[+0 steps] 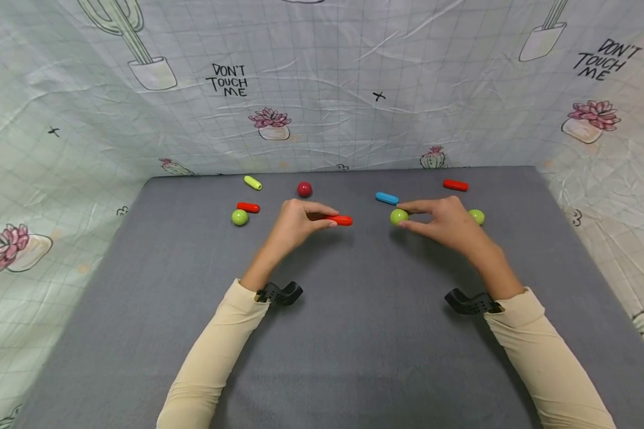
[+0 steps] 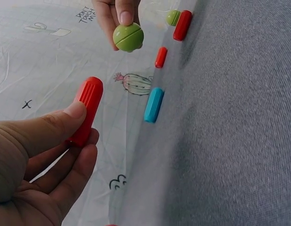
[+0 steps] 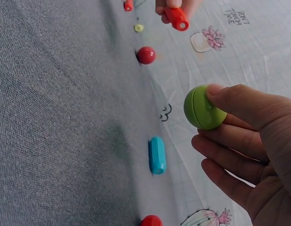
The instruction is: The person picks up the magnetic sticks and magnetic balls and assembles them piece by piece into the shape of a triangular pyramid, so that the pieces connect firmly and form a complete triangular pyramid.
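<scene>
My left hand pinches a red ridged plastic stick between thumb and fingertips, above the grey table. The stick's rounded tip points right, toward the other hand. In my right hand a green ball with a groove around it is pinched between thumb and fingers, also raised off the table. The stick and the ball are apart, with a gap between the hands. A blue ridged stick lies on the table just behind the held ball.
Toward the back left lie a yellow-green stick, a red ball, a red stick and a green ball. Back right are a red stick, another red stick and a green ball. A printed cloth hangs behind.
</scene>
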Tool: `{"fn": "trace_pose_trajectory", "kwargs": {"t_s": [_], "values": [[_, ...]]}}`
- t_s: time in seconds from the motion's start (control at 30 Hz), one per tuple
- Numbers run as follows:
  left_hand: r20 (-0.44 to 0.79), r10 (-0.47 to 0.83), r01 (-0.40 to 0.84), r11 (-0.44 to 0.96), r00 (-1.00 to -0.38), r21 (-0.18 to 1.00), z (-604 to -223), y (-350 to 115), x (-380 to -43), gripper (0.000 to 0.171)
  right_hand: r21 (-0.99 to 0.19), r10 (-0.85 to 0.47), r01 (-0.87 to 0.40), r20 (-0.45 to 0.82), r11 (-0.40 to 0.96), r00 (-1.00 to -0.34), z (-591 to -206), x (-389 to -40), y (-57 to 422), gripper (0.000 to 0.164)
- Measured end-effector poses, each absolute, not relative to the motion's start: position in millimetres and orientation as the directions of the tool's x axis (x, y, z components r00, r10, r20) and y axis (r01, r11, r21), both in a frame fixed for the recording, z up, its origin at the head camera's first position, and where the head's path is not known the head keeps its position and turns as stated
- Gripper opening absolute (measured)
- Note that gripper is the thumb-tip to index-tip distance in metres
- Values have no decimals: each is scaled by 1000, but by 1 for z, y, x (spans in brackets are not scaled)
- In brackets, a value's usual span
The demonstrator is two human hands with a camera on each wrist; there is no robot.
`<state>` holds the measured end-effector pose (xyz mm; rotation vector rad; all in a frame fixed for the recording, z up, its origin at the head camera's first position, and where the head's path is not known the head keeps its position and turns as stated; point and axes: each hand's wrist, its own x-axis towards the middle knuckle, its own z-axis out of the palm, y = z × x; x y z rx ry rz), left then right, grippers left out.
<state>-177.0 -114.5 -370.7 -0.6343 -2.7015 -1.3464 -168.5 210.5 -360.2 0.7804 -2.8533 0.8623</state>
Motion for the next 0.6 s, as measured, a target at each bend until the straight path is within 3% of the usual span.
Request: {"fn": "trace_pose_trajectory", "kwargs": {"t_s": [0.3, 0.6], "values": [[179, 342, 336, 484, -923, 808, -368, -101, -181, 20, -510, -484, -508, 191, 694, -854, -361, -171, 202, 39], [195, 365, 374, 527, -911, 763, -368, -92, -180, 19, -547, -548, -549, 185, 632, -816, -363, -172, 188, 33]]}}
